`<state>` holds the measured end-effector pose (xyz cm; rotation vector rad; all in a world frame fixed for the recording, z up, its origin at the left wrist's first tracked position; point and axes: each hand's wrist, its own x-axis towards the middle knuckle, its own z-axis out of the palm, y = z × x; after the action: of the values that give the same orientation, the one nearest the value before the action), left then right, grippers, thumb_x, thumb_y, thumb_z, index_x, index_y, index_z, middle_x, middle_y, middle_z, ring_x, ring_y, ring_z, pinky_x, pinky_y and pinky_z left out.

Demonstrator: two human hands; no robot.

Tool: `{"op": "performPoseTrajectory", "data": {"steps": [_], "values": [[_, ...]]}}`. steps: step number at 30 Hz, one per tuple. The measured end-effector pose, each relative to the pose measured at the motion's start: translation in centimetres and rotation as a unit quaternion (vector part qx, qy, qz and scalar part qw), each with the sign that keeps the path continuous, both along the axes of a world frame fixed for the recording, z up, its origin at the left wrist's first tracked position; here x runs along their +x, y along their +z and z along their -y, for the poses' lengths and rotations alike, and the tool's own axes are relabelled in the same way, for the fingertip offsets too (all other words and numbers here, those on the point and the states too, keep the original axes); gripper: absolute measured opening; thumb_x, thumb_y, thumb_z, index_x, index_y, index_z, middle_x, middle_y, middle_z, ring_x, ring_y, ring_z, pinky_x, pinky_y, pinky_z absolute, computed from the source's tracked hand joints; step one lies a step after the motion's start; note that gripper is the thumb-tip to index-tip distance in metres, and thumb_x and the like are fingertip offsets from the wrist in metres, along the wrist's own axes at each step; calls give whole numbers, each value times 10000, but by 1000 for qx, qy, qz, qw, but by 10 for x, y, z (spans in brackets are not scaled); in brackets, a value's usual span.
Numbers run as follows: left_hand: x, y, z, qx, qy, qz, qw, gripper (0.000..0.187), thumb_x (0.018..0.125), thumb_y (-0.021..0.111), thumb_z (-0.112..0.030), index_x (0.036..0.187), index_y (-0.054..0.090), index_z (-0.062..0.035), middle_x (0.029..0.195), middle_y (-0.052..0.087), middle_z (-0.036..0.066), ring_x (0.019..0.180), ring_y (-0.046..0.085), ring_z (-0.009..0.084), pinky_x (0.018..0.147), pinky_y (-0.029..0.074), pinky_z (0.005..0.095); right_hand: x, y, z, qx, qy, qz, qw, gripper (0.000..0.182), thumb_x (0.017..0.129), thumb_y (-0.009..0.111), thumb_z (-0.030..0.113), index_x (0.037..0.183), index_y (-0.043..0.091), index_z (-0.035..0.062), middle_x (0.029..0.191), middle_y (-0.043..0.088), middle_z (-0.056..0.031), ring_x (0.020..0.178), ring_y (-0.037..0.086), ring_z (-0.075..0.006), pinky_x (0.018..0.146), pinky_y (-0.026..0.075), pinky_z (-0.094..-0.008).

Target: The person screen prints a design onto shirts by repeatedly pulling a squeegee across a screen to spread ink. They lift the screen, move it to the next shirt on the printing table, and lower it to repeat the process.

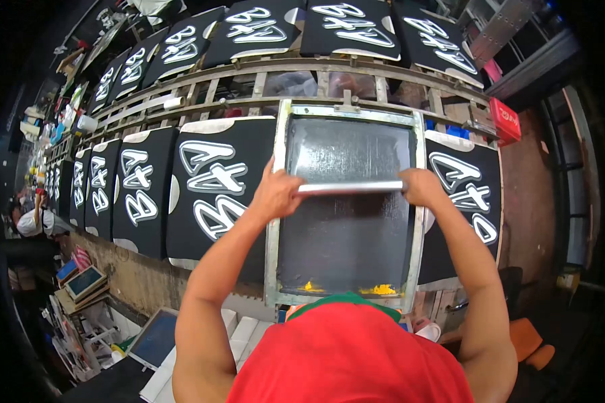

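A screen printing frame [419,161] lies flat in front of me, its dark mesh glossy with wet ink toward the far end. Across the mesh runs a squeegee [353,187], a long pale bar held level. My left hand [280,191] is wrapped round its left end, and my right hand [420,188] grips the right end. Yellow ink [382,289] sits along the near edge of the mesh. On the left of the frame is a black printed shirt [215,178] with white lettering; another black shirt [465,191] lies on the right. What lies beneath the frame is hidden.
Metal rails [249,67] run behind the frame, with a second row of black printed shirts [255,30] beyond. A red box [505,121] stands at the right end. Spare screens [156,336] lean at lower left. Another person [32,221] is far left.
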<state>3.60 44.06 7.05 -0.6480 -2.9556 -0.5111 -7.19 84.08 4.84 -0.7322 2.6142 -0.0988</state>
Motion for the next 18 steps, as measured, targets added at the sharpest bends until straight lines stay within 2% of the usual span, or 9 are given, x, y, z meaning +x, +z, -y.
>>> {"op": "performPoseTrajectory", "data": {"steps": [1, 3, 4, 6, 8, 10, 12, 14, 18], "values": [[-28, -11, 2, -15, 8, -21, 1000, 228, 793, 753, -205, 1013, 733, -150, 785, 694, 92, 881, 682, 297, 1143, 343, 592, -17, -13, 0, 0, -4, 6, 1000, 390, 752, 716, 128, 1142, 706, 125, 1137, 697, -198, 1099, 655, -393, 929, 537, -486], [-85, -35, 4, -27, 42, -32, 998, 208, 812, 677, -127, 1015, 721, -138, 839, 718, 122, 901, 697, 325, 1043, 456, 529, -47, -33, 1, -92, -51, -109, 989, 247, 748, 620, 119, 965, 737, 130, 927, 721, -195, 901, 695, -400, 788, 567, -501], [-112, -43, 5, -27, 65, -21, 997, 208, 817, 638, -93, 1007, 715, -129, 874, 730, 145, 912, 705, 341, 978, 510, 495, -59, -29, 8, -104, -52, -145, 983, 270, 750, 630, 128, 998, 736, 131, 956, 718, -202, 935, 693, -396, 814, 563, -498], [-156, -40, 2, -128, 106, 88, 982, 399, 806, 659, -84, 1198, 700, -152, 994, 744, 173, 962, 706, 376, 907, 549, 479, -88, -33, 17, -110, -50, -182, 976, 267, 746, 646, 133, 998, 735, 118, 1000, 724, -176, 948, 694, -386, 819, 563, -496], [-181, -50, 5, -159, 97, 62, 981, 406, 807, 657, -91, 1203, 705, -165, 964, 744, 178, 920, 711, 380, 815, 562, 471, -111, -42, 23, -138, -58, -201, 968, 343, 729, 673, 105, 1063, 750, 120, 1067, 720, -155, 953, 696, -381, 842, 560, -485], [-183, -58, 3, -136, 103, 67, 983, 306, 803, 623, -72, 1075, 733, -160, 1033, 746, 128, 965, 722, 315, 885, 523, 494, -124, -47, 31, -85, -64, -179, 978, 362, 756, 656, 109, 1103, 757, 136, 1083, 722, -137, 981, 695, -369, 886, 536, -477], [-170, -62, -1, -118, 144, 12, 982, 361, 796, 628, -70, 1119, 740, -187, 1124, 731, 83, 1011, 710, 271, 908, 466, 539, -116, -50, 34, -96, -106, -179, 973, 350, 785, 631, 116, 1110, 758, 146, 1107, 724, -122, 1033, 689, -348, 944, 491, -491], [-135, -51, -11, -172, 147, 71, 971, 417, 782, 621, -62, 1157, 731, -207, 1098, 723, 50, 994, 704, 237, 889, 412, 539, -79, -38, 32, -66, -123, -139, 980, 352, 803, 609, 113, 1119, 757, 158, 1144, 723, -112, 1078, 679, -332, 1030, 405, -559], [44, -57, -33, -142, 126, 112, 975, 458, 732, 645, -69, 1176, 706, -162, 1106, 716, 65, 982, 687, 248, 956, 377, 582, 94, -39, -4, -47, -121, -53, 990, 532, 738, 671, 83, 1264, 693, 163, 1247, 700, -70, 1219, 621, -295, 1150, 285, -637]]}}
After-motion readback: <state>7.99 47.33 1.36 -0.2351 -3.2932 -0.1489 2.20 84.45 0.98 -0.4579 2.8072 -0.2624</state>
